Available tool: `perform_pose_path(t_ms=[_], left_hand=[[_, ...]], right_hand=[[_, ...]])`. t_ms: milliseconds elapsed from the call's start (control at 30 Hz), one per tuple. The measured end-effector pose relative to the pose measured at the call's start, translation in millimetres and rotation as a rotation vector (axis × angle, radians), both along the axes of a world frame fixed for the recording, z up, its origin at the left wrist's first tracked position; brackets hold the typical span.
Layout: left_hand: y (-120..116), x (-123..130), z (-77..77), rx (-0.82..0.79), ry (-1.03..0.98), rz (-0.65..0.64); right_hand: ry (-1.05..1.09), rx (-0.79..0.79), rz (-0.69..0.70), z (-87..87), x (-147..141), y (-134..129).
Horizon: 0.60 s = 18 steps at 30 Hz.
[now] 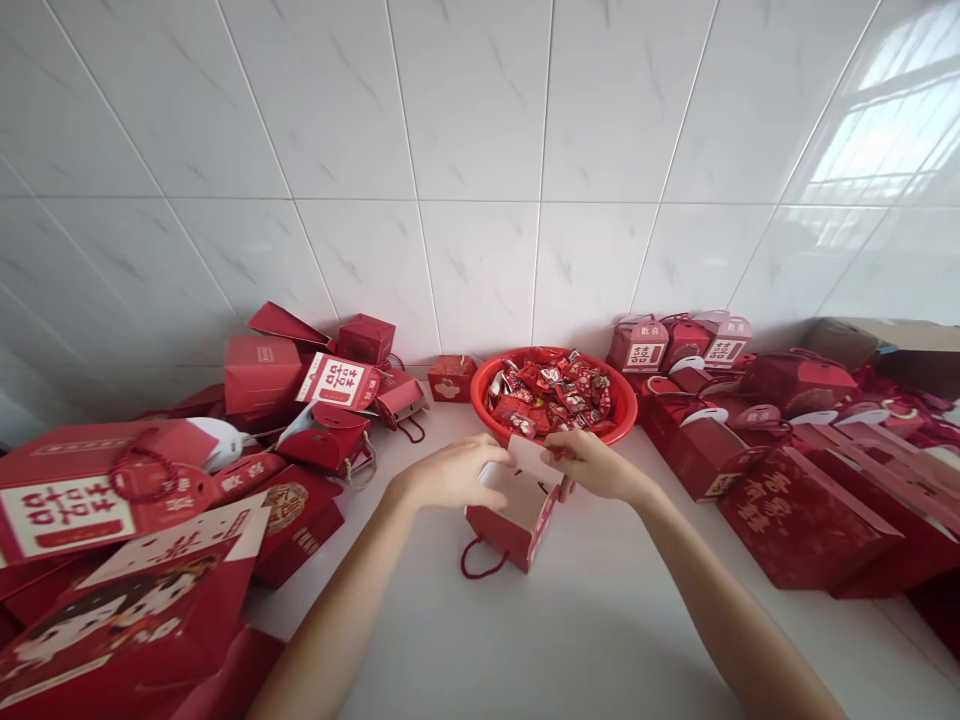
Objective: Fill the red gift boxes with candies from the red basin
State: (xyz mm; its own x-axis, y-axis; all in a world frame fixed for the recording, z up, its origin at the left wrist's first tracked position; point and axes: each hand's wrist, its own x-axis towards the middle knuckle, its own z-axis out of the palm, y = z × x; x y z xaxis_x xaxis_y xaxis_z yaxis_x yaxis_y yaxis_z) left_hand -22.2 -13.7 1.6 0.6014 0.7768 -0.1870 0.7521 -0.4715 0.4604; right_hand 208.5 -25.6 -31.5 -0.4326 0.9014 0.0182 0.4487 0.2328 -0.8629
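Note:
A small red gift box [506, 532] with a pale inside stands open at the top on the white table, a dark red cord handle looping out at its near side. My left hand [459, 474] is closed on the box's left edge, thumb near the opening. At the far right edge of the box, my right hand [589, 465] has its fingers pinched together by the raised flap; what they hold is too small to make out. Just behind my hands sits a red basin [480, 398] full of wrapped candies [551, 390].
Red boxes and bags [112, 500] are heaped on the left. More red boxes [806, 520] stand in rows on the right, with a cardboard box [847, 340] behind them. One small red box [451, 378] sits left of the basin, by the tiled wall [480, 250].

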Motion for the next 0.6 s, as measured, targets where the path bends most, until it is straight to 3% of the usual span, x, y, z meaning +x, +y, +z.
perform_pose_path(t_ms=[133,333,467,600], left_hand=[[7,-10,1.1,-0.133,0.051,-0.152],[12,-10,-5.9,-0.243,-0.085,-0.211],[12,-11,-3.4,-0.246,-0.092,-0.21],[11,-10,2.9,-0.13,-0.117,-0.135]], right_hand=[[-0.043,-0.2,-0.018,-5.6,8,4],[-0.178,-0.426,-0.033,-12.4,13,6],[-0.241,-0.367,0.041,3.5,27,3],[-0.12,-0.111,0.163,35.9,57,9]])
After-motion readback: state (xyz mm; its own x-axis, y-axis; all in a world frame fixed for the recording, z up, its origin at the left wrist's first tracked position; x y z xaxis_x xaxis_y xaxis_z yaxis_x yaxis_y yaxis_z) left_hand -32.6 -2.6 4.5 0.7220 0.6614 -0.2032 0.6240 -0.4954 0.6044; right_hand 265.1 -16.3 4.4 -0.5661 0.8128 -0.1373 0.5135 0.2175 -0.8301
